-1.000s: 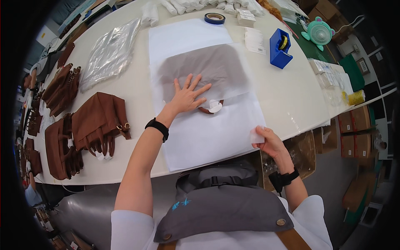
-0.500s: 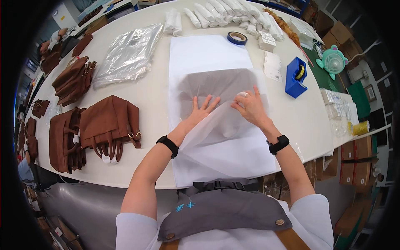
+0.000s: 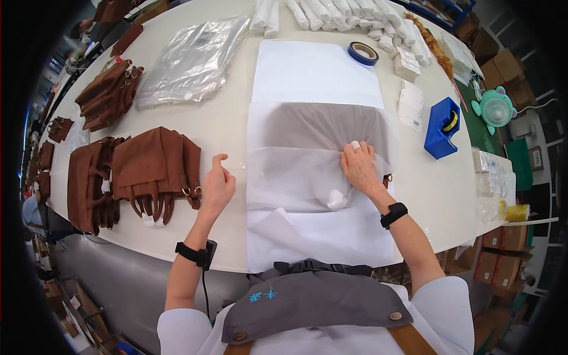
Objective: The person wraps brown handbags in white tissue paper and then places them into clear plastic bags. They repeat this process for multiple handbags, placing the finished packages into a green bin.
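R hand (image 3: 360, 167) on translucent wrap sheet (image 3: 284, 174), fingers bunched, can't tell if pinching, L hand (image 3: 219, 186) half-spread, index crooked, btwn brown handbags (image 3: 155, 163) & white paper (image 3: 313, 68)

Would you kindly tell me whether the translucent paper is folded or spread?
The translucent paper is folded: a flap overlaps it, its edge reaching the right hand.

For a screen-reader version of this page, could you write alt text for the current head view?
A person's right hand rests on a translucent sheet on a white table. The left hand, partly curled, is between the sheet and brown bags.
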A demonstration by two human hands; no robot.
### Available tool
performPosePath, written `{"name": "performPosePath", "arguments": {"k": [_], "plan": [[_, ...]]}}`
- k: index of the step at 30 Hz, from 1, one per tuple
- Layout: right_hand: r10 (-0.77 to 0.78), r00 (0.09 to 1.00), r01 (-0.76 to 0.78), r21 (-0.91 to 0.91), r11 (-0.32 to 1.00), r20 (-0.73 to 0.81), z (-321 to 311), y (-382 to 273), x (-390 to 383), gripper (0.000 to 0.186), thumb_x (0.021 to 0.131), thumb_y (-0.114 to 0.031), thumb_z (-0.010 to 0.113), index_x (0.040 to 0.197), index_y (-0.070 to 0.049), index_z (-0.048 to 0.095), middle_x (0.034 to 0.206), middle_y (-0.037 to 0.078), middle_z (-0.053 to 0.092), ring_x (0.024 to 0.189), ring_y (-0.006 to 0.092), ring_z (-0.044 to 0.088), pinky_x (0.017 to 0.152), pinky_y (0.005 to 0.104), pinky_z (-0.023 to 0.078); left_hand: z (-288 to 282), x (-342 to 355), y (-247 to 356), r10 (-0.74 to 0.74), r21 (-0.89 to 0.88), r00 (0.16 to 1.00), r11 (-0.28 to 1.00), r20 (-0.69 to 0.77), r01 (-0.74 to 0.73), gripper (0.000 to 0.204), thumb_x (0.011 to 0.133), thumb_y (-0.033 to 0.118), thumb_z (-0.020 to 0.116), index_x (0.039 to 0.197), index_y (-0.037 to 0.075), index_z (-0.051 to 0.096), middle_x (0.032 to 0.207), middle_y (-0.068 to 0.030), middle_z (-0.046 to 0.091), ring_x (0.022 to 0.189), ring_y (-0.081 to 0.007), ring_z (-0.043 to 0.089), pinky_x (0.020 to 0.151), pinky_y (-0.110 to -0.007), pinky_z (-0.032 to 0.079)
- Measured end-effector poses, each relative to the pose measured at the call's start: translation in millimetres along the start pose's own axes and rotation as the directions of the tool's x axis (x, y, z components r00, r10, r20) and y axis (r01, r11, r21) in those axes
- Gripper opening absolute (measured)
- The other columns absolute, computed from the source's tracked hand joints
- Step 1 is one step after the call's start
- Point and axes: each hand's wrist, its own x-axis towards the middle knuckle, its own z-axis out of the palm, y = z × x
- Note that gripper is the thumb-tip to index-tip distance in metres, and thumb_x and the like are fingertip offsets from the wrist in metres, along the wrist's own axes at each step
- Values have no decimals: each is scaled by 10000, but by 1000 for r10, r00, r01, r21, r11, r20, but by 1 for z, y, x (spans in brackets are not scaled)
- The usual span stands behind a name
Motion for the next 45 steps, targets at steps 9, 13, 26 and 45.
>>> {"name": "performPosePath", "arguments": {"k": [9,13,26,45], "plan": [[132,977,-128,35,991,-169,-12,12,-12,82,801,-92,528,872,-50,528,869,114,545,880,274,482,838,396,350,99,7,79,643,338,649,554,407,-761,572,864,498,441,1372,258,333,1469,-100,162,1360,-325,84,983,-671,40],[563,787,-482,319,816,-252,-54,53,-94,323,740,-16,516,1063,-22,510,1014,116,556,881,219,517,841,350,384,109,12,70,590,304,650,583,479,-754,616,871,596,355,1398,286,278,1504,-71,40,1377,-304,-36,968,-690,-42],[496,663,-734,619,280,561,-67,14,-104,290,732,-114,627,994,-35,529,537,-9,483,409,71,422,374,218,340,103,13,72,507,284,662,632,552,-721,632,857,626,352,1400,315,261,1504,-68,43,1377,-297,-61,992,-649,-92],[526,806,-407,390,826,-271,-69,-19,-114,186,863,-54,478,1036,-23,539,1003,138,576,906,250,574,796,350,459,110,12,64,573,302,674,613,465,-730,626,852,639,345,1389,325,286,1501,-57,77,1378,-291,-20,998,-657,-58]]}}
